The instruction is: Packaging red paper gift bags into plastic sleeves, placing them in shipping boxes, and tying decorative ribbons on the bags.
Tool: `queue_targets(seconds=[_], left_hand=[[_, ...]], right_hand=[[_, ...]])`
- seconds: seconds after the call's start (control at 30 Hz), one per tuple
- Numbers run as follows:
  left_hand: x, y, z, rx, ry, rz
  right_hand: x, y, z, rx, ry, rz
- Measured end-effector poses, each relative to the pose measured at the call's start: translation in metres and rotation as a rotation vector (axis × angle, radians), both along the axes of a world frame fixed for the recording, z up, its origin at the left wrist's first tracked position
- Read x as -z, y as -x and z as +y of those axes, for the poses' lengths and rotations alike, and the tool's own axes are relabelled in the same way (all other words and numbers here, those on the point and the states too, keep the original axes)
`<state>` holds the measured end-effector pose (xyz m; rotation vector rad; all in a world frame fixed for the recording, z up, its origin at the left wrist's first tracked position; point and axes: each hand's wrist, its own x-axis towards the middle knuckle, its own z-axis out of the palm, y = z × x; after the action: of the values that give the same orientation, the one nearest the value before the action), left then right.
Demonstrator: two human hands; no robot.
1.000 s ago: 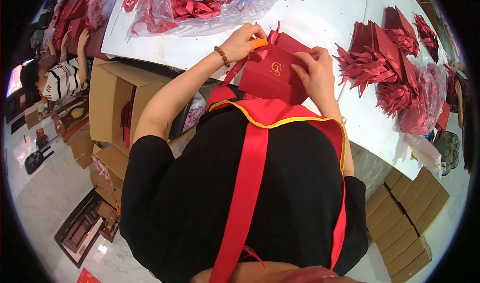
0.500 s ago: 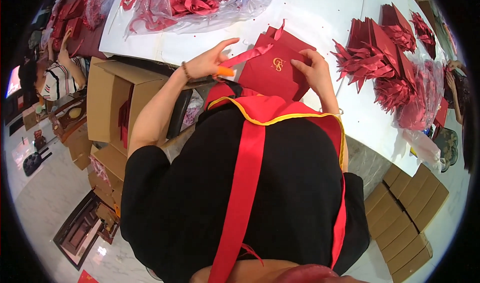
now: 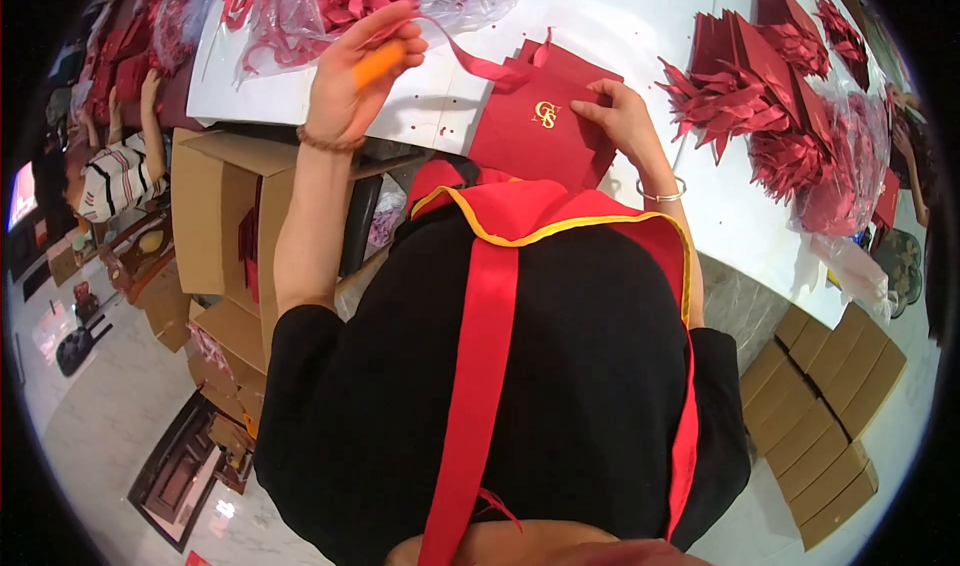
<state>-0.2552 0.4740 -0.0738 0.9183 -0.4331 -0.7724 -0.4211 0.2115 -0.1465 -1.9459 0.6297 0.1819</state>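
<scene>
My left hand is raised at the table's near left edge, its fingers closed on one end of a red ribbon. An orange piece lies along its fingers; whether it is worn or held I cannot tell. The ribbon sags from there to the top of a flat dark-red paper bag with a gold emblem. A second short ribbon loop sticks up from the bag's top edge. At the bag's right side, my right hand grips it, thumb across the front.
Clear plastic bags of red ribbons lie at the far left of the white table. Several stacked red bags with ribbons stand right. An open carton is left, and flat brown boxes lie lower right. Other people work at both sides.
My left hand has risen up and leftward, drawing the ribbon out from the bag's top. My right hand keeps its grip on the bag.
</scene>
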Motion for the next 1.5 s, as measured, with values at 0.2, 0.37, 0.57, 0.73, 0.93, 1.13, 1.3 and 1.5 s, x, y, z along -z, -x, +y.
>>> queue_targets(seconds=[0.2,0.37,0.57,0.73,0.93,1.13,1.3,1.5], left_hand=[[0.013,0.012,-0.087,-0.018,-0.574,-1.099],[0.044,0.04,-0.121,0.282,-0.785,-1.023],[0.051,0.044,-0.122,0.176,-0.714,-1.249],[0.044,0.038,-0.117,0.065,-0.773,-1.194],[0.049,0.05,-0.118,0.223,-0.73,-1.086],[0.063,0.054,-0.115,0.251,-0.744,-1.084],[0.06,0.055,-0.115,0.154,-0.699,-1.192],[0.049,0.057,-0.12,0.277,-0.677,-0.559]], right_hand=[[-0.001,0.003,-0.007,0.092,-0.242,-0.025],[-0.005,0.001,-0.008,0.124,-0.383,-0.005],[-0.002,0.004,-0.009,0.159,-0.485,-0.048],[-0.003,0.001,-0.006,0.175,-0.48,-0.058],[-0.005,-0.002,0.0,0.165,-0.467,-0.1],[-0.002,-0.001,0.002,0.188,-0.447,-0.083],[0.007,0.0,-0.001,0.167,-0.429,-0.081],[0.006,0.002,0.003,0.154,-0.496,-0.106]])
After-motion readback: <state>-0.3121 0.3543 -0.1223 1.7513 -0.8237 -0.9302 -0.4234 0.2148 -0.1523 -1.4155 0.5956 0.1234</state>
